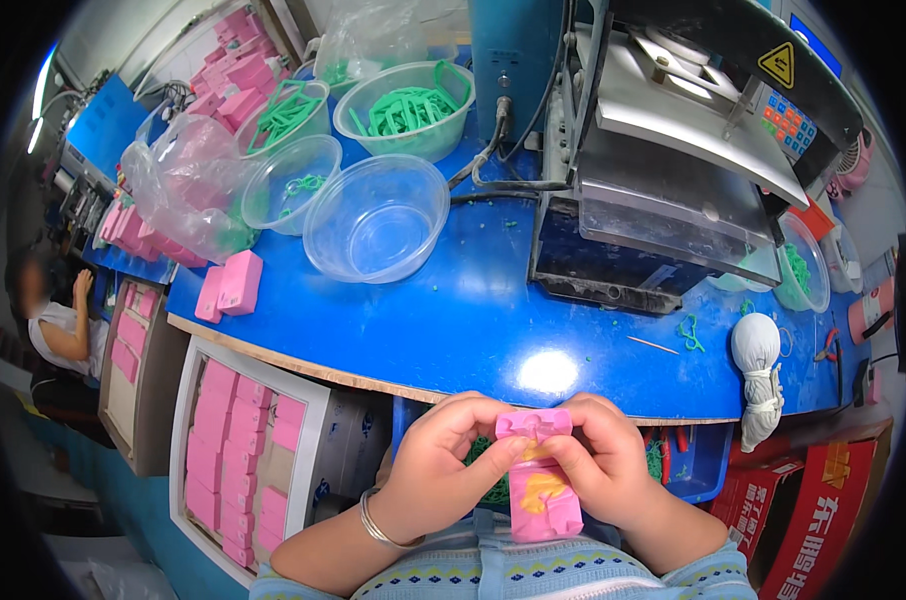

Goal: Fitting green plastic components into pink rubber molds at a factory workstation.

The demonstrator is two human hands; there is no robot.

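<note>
Close to my body, I hold a pink rubber mould spread apart into two halves, with yellow patches on its inner faces. My left hand grips the upper half from the left, thumb pressed on its face. From the right, my right hand pinches the same half, its thumb near the yellow part. The lower half hangs below my thumbs against my clothing. Both hands have their fingers curled round the mould, and some fingertips are hidden behind it.
Clear bowls, one bare and one holding green pieces, stand on the blue table. A machine occupies the right. Near the edge lie a white cloth-wrapped bundle and pliers. Pink blocks sit left; a person sits beyond.
</note>
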